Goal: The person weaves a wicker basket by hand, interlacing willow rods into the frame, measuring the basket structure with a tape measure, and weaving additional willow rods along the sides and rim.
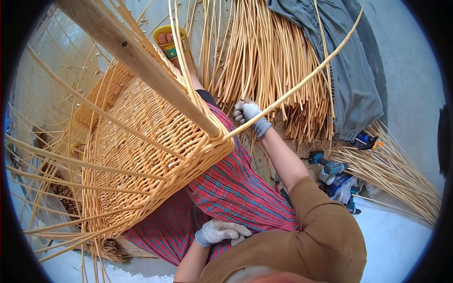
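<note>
My left hand (221, 232), in a pale glove, rests on the red plaid cloth (245, 193) over my lap, its fingers stretched out and holding nothing visible. My right hand (251, 114), in a grey-white glove, has its fingers curled closed beside the ends of the loose rods (271, 70); what they hold, if anything, cannot be made out. A large woven wicker basket (137, 151) lies tilted across my legs. Long stakes stick out from its edge, and one curved rod (302, 85) rises from its corner past my right hand.
A thick wooden pole (141, 66) crosses the basket to its corner. Grey cloth (349, 70) covers part of the rod pile. At the right lie a cordless power tool (330, 167) and another rod bundle (401, 174). My foot in a yellow sandal (172, 42) shows at the top.
</note>
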### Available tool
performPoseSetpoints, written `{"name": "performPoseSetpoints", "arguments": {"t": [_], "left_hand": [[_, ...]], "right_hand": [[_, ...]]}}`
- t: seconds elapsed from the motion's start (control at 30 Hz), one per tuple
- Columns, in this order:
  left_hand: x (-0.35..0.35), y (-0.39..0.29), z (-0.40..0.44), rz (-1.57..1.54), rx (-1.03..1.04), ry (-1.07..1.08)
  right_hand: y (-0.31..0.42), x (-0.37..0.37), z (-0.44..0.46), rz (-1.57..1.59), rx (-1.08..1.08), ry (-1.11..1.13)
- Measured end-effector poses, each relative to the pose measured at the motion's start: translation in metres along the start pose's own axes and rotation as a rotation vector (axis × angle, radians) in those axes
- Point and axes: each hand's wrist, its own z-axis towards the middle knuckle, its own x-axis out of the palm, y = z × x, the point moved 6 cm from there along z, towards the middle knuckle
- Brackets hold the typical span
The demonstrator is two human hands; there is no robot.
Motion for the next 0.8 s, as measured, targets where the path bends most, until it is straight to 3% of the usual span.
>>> {"name": "performPoseSetpoints", "arguments": {"t": [0.07, 0.1, 0.17, 0.2, 0.3, 0.37, 0.47, 0.57, 0.63, 0.67, 0.73, 0.8], "left_hand": [[0.000, 0.000, 0.000, 0.015, 0.010, 0.034], [0.002, 0.001, 0.000, 0.026, 0.017, 0.071], [0.001, 0.004, -0.001, 0.033, 0.021, 0.066], [0.000, 0.003, -0.001, 0.045, 0.035, 0.060], [0.001, 0.002, 0.000, 0.049, 0.044, 0.066], [0.002, 0.000, 0.000, 0.059, 0.050, 0.060], [0.001, 0.003, 0.002, 0.061, 0.047, 0.075], [-0.001, 0.003, 0.001, 0.060, 0.034, 0.079], [0.001, 0.002, -0.002, 0.074, 0.037, 0.066], [0.003, 0.000, -0.002, 0.064, 0.052, 0.065], [0.004, 0.001, -0.005, 0.059, 0.072, 0.069], [0.005, 0.004, 0.000, -0.008, 0.053, 0.003]], "right_hand": [[-0.001, 0.011, -0.014, 0.475, 0.089, 0.189], [0.013, 0.024, -0.024, 0.382, -0.043, 0.473], [0.020, 0.043, -0.014, 0.376, -0.038, 0.549], [0.021, 0.056, -0.004, 0.540, -0.005, 0.432], [0.021, 0.057, 0.037, -0.022, -0.037, 0.072], [0.047, 0.060, 0.031, -0.897, -0.435, -0.240], [0.050, 0.071, 0.040, -1.239, -0.371, -0.390], [0.036, 0.057, 0.063, -1.132, -0.483, -0.333], [0.036, 0.038, 0.055, -0.914, -0.450, -0.165], [0.034, 0.019, 0.044, -0.747, -0.233, -0.102], [0.044, -0.001, -0.021, -0.204, -0.212, 0.149], [0.051, -0.036, -0.084, -0.213, -0.191, 0.296]]}}
